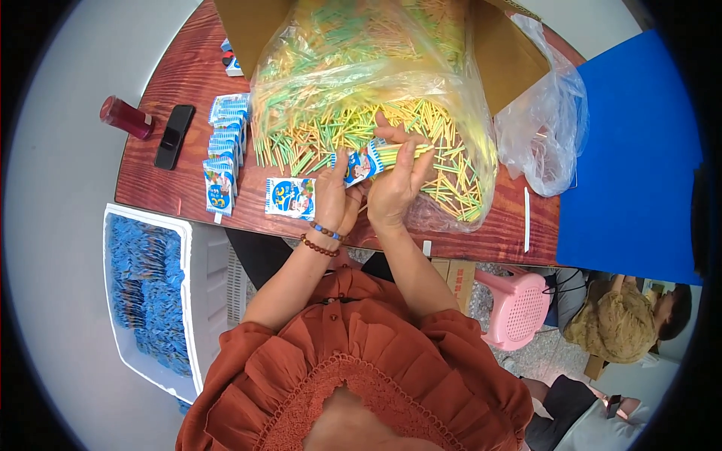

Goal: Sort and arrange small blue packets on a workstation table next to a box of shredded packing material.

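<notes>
My left hand (pixel 334 197), with beaded bracelets at its wrist, grips a small blue and white packet (pixel 362 165) over the table's near side. A bundle of thin yellow and green sticks (pixel 397 152) sits partly inside the packet's right end. My right hand (pixel 392 192) is closed around that bundle, its fingers curled about the protruding sticks. Just beyond both hands, loose sticks (pixel 316 135) spill from a large clear plastic bag (pixel 361 75). Another blue and white packet (pixel 290 198) lies flat to the left of my left hand.
Overlapping packets form a row (pixel 226 143) at left, near a black phone (pixel 174 137) and a red-filled bottle (pixel 126 117). A white foam box (pixel 188 301) of blue packets stands lower left. At right are a crumpled bag (pixel 545 135), a blue panel (pixel 632 173) and a pink stool (pixel 519 308). People sit lower right.
</notes>
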The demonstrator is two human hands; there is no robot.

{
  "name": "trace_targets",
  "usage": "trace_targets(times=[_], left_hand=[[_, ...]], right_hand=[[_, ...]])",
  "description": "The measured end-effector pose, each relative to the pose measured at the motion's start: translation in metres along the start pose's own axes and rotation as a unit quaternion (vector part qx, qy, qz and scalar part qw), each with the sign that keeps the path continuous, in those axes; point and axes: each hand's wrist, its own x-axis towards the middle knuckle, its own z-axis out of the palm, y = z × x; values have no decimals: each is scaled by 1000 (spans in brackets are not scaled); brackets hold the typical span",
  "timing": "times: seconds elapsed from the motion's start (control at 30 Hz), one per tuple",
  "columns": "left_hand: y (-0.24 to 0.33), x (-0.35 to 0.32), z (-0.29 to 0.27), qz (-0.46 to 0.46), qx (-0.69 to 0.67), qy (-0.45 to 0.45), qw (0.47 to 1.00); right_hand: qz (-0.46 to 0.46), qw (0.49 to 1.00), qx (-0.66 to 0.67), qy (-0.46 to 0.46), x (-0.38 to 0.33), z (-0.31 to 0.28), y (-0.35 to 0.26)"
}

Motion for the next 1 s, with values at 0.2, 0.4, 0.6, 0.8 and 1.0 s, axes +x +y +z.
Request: trace_targets(times=[0.2,0.4,0.6,0.8,1.0], left_hand=[[-4,2,8,-9,-8,6,1000],[-8,19,12,-10,-67,-33,997],[-16,34,7,-52,-96,-40,993],[-26,58,14,-75,-166,-60,981],[-27,66,22,-28,-115,-85,989]], right_hand=[[38,998,56,-7,-3,4,-1],[53,997,-6,-61,11,-10,7],[63,994,-42,-81,23,-14,6],[87,991,-61,-84,49,-26,4],[157,962,-178,-135,51,-52,21]])
